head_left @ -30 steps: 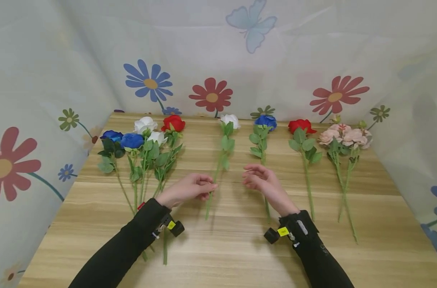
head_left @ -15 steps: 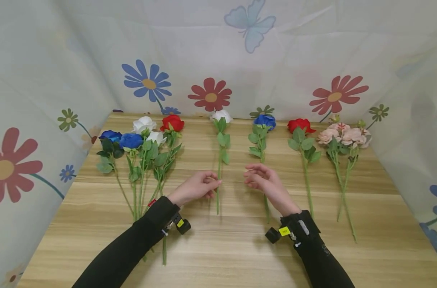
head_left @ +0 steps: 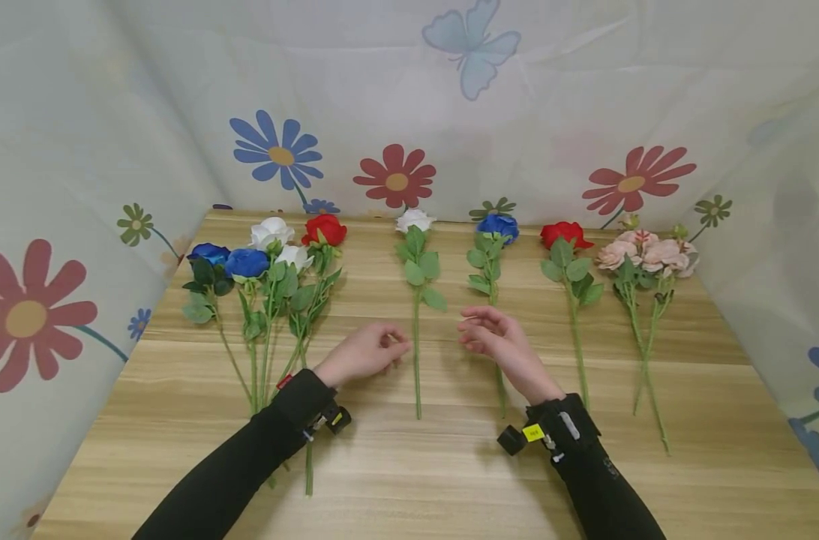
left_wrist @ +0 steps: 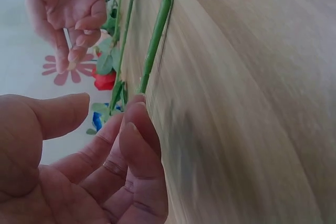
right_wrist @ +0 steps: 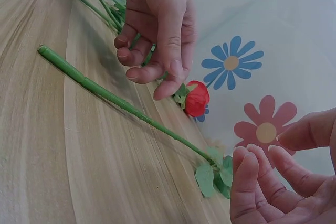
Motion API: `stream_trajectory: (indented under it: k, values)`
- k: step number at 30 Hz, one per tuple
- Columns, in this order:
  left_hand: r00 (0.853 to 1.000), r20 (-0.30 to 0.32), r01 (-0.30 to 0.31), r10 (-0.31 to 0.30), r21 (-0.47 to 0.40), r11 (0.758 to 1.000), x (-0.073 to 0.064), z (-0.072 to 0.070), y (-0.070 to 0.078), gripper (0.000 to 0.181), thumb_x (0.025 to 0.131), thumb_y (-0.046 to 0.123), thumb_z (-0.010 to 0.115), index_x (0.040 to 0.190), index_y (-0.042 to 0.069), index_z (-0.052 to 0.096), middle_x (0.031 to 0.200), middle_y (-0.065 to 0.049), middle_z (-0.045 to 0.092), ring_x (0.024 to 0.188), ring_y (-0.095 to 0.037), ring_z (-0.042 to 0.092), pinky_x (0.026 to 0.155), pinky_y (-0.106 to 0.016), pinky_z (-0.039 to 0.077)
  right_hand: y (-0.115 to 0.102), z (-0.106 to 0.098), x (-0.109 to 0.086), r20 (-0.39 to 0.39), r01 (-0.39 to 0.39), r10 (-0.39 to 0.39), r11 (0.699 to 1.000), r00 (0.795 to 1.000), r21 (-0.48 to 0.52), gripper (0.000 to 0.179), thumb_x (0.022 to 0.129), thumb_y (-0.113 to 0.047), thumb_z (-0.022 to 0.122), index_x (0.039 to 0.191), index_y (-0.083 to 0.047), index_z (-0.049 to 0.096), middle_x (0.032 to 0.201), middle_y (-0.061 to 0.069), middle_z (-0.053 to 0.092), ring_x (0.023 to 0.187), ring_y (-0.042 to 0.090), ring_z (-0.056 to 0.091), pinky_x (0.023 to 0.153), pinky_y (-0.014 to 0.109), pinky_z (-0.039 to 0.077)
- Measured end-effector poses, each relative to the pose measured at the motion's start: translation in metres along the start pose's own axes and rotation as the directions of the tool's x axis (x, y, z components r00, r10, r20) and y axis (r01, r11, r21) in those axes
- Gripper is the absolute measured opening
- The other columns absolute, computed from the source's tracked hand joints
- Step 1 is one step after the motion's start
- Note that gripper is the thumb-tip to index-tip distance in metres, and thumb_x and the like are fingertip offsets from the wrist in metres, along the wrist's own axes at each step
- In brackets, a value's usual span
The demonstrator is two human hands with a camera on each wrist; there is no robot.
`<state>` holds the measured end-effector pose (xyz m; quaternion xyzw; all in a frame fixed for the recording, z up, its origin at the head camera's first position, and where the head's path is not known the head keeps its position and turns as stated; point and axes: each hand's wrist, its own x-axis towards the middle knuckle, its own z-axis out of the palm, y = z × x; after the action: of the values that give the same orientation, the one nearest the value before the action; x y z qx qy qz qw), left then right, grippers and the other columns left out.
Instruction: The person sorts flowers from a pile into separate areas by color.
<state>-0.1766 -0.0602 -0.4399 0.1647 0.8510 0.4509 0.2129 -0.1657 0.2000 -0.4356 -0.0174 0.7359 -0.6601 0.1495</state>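
Note:
A white rose (head_left: 416, 315) lies on the table with its bloom at the back edge and its green stem pointing toward me. My left hand (head_left: 369, 351) is just left of that stem, thumb apart from loosely bent fingers, holding nothing. In the left wrist view the green stem (left_wrist: 157, 35) runs behind the fingertips; whether they touch it I cannot tell. My right hand (head_left: 500, 349) hovers over the stem of a single blue rose (head_left: 498, 228), fingers relaxed, with nothing in it. The right wrist view shows a gap between its thumb and fingers.
On the left of the wooden table (head_left: 409, 480) lies a group of blue, white and red roses (head_left: 247, 264), stems partly under my left forearm. A red rose (head_left: 566, 235) and pink flowers (head_left: 652, 255) with crossed stems lie on the right. A printed cloth (head_left: 544, 112) stands behind.
My left hand has moved slightly right with the white rose and let go of its stem. The rose now lies nearly straight on the table. My right hand has stayed put.

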Motion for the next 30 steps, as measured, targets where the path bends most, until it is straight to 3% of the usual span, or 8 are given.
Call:
stream_trajectory:
  k: [7,13,21,25,30]
  values:
    - [0.998,-0.052,0.048,-0.043,0.095,0.994,-0.005,-0.005,-0.001,0.021,0.101,0.022,0.062,0.111,0.006,0.071,0.087,-0.01,0.073,0.068,-0.015,0.065,0.058,-0.023,0.047,0.001,0.002,0.001,0.003,-0.014,0.014,1.0,1.0,-0.011,0.039,0.105,-0.01,0.05,0.139,0.007,0.046,0.117,0.009,0.066,0.093,0.007,0.066,0.089,0.028,0.056]
    - [0.994,-0.1,0.068,-0.051,0.178,0.982,-0.01,-0.009,-0.003,0.02,0.1,0.022,0.063,0.112,0.009,0.072,0.09,-0.006,0.072,0.072,-0.013,0.062,0.063,-0.026,0.047,0.002,0.006,0.003,0.009,-0.004,0.005,0.999,1.0,-0.036,0.039,0.102,-0.009,0.052,0.138,0.006,0.048,0.123,0.019,0.063,0.093,0.007,0.066,0.089,0.028,0.057]
    - [0.98,-0.197,0.053,0.006,0.288,0.956,-0.017,-0.011,-0.002,0.02,0.1,0.02,0.062,0.112,0.008,0.071,0.104,-0.009,0.073,0.09,-0.02,0.067,0.076,-0.035,0.054,0.001,0.018,0.005,-0.013,0.012,-0.013,1.0,1.0,-0.029,0.04,0.101,-0.004,0.05,0.14,0.007,0.046,0.127,0.028,0.059,0.093,0.009,0.066,0.09,0.028,0.057]
    - [0.97,-0.243,0.063,0.019,0.327,0.943,-0.021,-0.012,-0.003,0.022,0.1,0.019,0.062,0.116,0.007,0.069,0.105,-0.01,0.073,0.085,-0.019,0.067,0.072,-0.033,0.053,-0.003,0.027,0.005,-0.033,0.015,-0.016,1.0,0.999,-0.01,0.042,0.102,-0.004,0.049,0.142,0.007,0.045,0.126,0.025,0.059,0.098,0.011,0.066,0.093,0.03,0.057]
    - [0.946,-0.31,0.047,0.096,0.424,0.904,-0.03,-0.016,-0.006,0.022,0.099,0.016,0.063,0.117,0.005,0.069,0.098,-0.01,0.073,0.073,-0.018,0.063,0.063,-0.03,0.049,-0.007,0.037,0.005,-0.054,0.023,-0.02,0.999,0.998,0.047,0.039,0.104,-0.005,0.047,0.141,0.006,0.045,0.125,0.022,0.061,0.101,0.012,0.065,0.093,0.029,0.056]
